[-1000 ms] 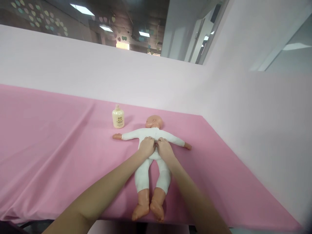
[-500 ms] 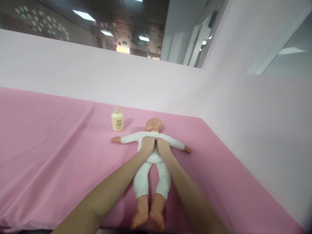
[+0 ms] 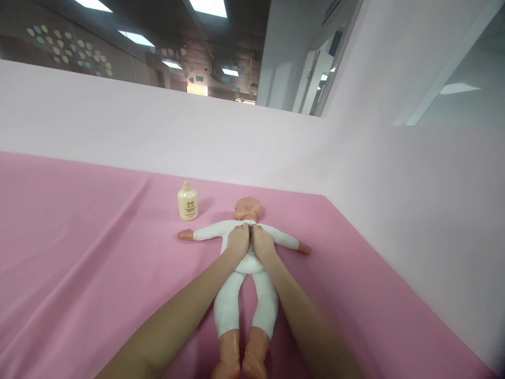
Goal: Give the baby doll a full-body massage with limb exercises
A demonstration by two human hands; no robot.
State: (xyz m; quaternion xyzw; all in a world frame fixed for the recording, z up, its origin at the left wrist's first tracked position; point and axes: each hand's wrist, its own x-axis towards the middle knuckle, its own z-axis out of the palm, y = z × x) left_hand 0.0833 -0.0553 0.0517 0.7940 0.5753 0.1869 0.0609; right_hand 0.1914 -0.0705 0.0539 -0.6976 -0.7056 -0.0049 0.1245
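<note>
A baby doll (image 3: 250, 263) in a white suit lies stretched out on the pink sheet, arms spread and head turned to the left. My left hand (image 3: 239, 239) rests on the left side of its upper trunk, fingers curled in against the white suit. Right beside it, my right hand (image 3: 262, 241) is closed in the same way on the other side. The two hands almost meet at the middle of the trunk. My thumbs and fingertips are largely hidden, and the doll's feet are cut off by the lower edge.
A cream-coloured bottle (image 3: 188, 202) stands upright beyond the doll's left-hand arm. The pink sheet (image 3: 98, 252) covers the table and has creases on the left. White walls (image 3: 221, 150) border it behind and on the right, with a window (image 3: 158, 52) above.
Both hands stay on the doll's upper trunk; their fingers show a little more separately now. The view has tilted up slightly, so doll and bottle sit lower. The bottle stands where it was.
</note>
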